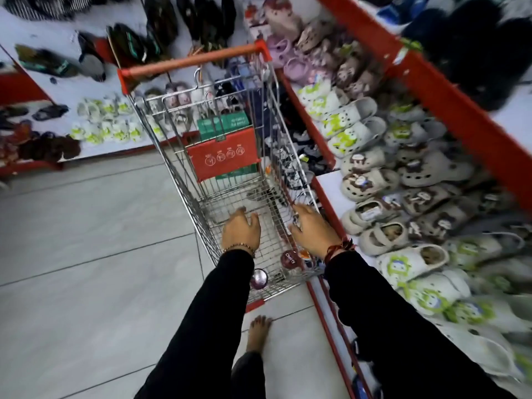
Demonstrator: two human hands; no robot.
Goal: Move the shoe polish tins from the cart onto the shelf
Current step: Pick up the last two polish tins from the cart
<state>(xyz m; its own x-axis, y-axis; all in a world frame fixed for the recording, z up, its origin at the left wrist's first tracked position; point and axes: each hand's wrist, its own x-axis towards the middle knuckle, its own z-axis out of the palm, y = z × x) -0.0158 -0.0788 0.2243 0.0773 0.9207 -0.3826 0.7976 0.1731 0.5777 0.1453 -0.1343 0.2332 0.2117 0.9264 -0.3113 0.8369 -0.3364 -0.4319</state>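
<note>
Tins: two visible in cart (207, 133), both at the near end of the basket floor. Dark red tin (290, 262) labelled "cherry", tilted on edge near the right side wall. Second tin (258, 279) with shiny lid, at the near left corner, beside the left sleeve.

Left hand (241, 230): inside the basket, palm down, fingers spread, gripping nothing. Right hand (309, 230): inside the basket against the right side wall, fingers loosely curled; something small and pale possibly under the fingertips, but blurred, so cannot tell whether held. Neither hand touching either tin.

Green boxes (223, 123) stacked at the far end of the cart, behind a red flap (226, 156).

Shelf (328, 182) just right of the cart, red-edged, crowded with pale clogs (351, 122). No tins visible on it.

Progress, as judged: no placement confirmed; at least two tins left to move. Current step likely reaching down to pick up. Bare white patch on the shelf beside the cart's right wall appears a candidate spot.
</note>
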